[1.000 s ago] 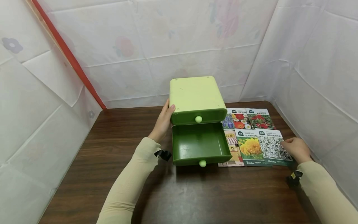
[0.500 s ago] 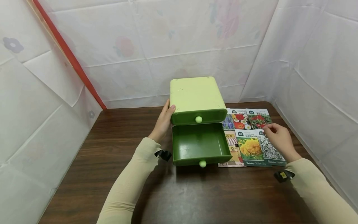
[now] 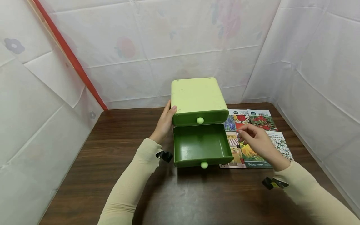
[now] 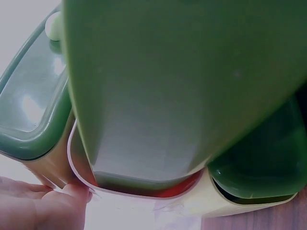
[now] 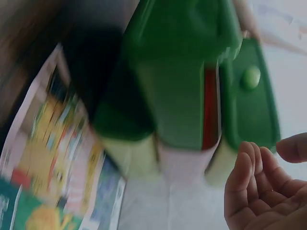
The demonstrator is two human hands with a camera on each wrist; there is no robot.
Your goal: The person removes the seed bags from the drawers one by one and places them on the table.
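A light green drawer cabinet stands on the table, its green middle drawer pulled far out and nothing lying in it. The top drawer is closed, with a pale round knob. My left hand rests against the cabinet's left side, thumb by the front top corner. Over the flower seed packets hovers my right hand, fingers loosely bent and holding nothing. In the right wrist view its thumb is apart from the fingers. Below it lies a yellow-flower packet, partly hidden.
Right of the cabinet, packets lie in two rows: a pink illustrated one, a white-flower one, a red-flower one and others. The drawer overhangs the pink packet's edge. White patterned sheets enclose the dark wooden table.
My right hand has moved left from beside the white-flower packet, across the packets, toward the open drawer. My left hand, the cabinet and the packets have stayed in place.
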